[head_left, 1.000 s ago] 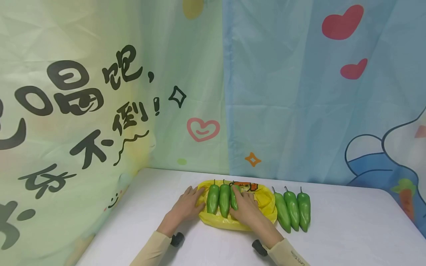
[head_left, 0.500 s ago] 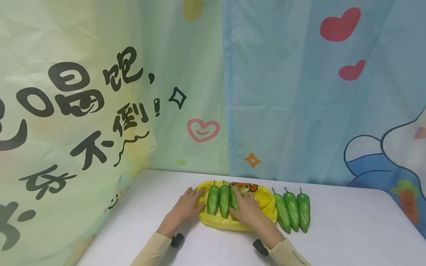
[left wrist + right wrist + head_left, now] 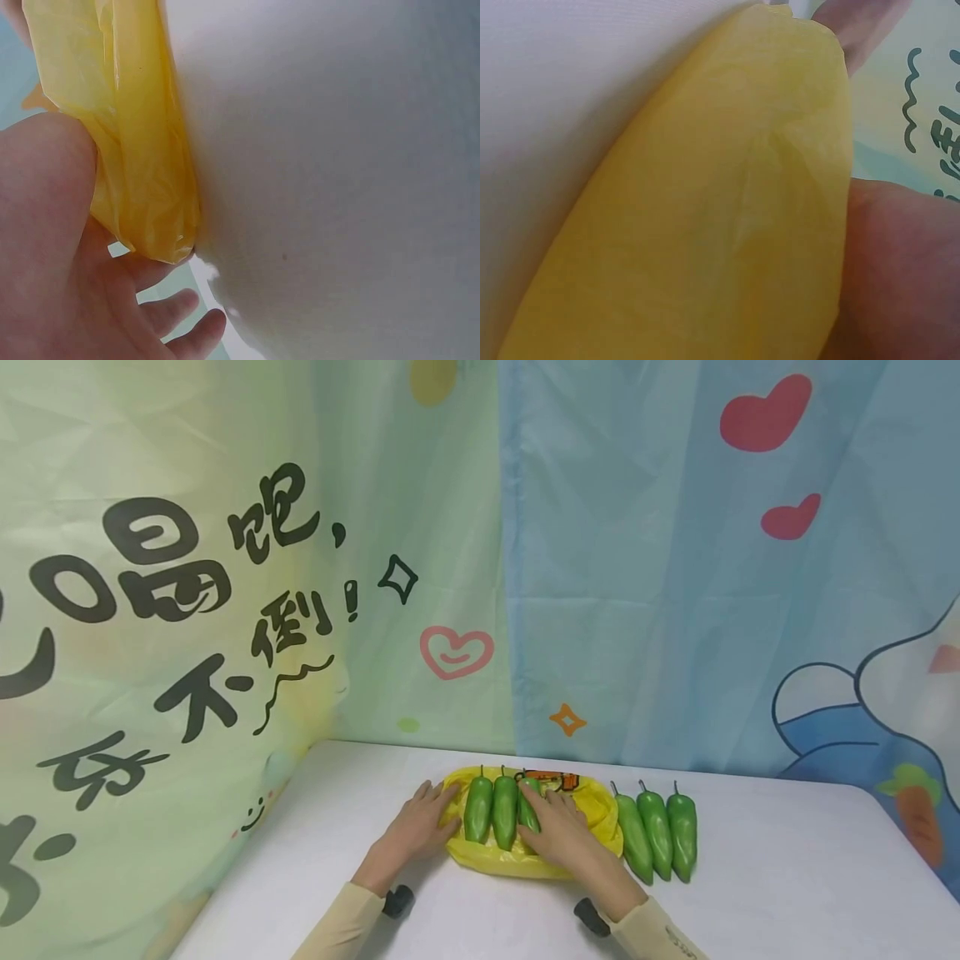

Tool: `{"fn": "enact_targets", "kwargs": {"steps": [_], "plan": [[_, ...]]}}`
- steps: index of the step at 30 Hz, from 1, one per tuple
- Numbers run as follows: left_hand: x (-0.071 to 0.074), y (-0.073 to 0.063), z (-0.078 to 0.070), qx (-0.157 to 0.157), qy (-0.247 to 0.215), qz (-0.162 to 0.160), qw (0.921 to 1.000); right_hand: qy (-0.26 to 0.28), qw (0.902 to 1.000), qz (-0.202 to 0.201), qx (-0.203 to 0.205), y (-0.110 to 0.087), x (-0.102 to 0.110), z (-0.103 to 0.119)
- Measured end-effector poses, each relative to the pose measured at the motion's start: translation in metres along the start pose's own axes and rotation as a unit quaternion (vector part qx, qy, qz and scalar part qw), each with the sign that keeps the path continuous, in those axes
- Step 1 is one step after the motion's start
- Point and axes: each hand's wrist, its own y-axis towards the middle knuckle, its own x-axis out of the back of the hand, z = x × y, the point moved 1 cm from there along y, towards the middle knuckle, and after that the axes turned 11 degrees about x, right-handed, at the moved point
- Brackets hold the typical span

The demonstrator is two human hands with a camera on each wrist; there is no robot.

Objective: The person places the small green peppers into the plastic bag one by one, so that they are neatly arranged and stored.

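Note:
A yellow plastic bag [image 3: 510, 865] lies on the table with its opening spread and its edge folded round. Inside it three green peppers stand side by side: the left pepper [image 3: 478, 810], the middle pepper [image 3: 505, 814] and the right pepper [image 3: 529, 808]. My left hand [image 3: 417, 823] holds the bag's left end, thumb on the near side and index finger behind it in the left wrist view. My right hand [image 3: 561, 833] grips the right pepper, its thumb on the left side. In the right wrist view the bag [image 3: 705, 195] hides that hand's fingertips.
Right of the bag, three more green peppers [image 3: 657, 833] lie in a row on the white table [image 3: 787, 877]. A printed cloth backdrop [image 3: 600, 568] hangs behind the table, and another [image 3: 187, 652] along its left side.
Both hands, the bag and the peppers keep their places. Only the head view shifts very slightly.

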Motion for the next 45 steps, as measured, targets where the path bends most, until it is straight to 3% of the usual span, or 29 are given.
{"fn": "enact_targets", "kwargs": {"steps": [45], "plan": [[-0.001,0.0,0.001,0.004,-0.005,0.004,1.0,-0.007,0.9995,-0.022,0.019,-0.03,0.025,-0.001]]}}
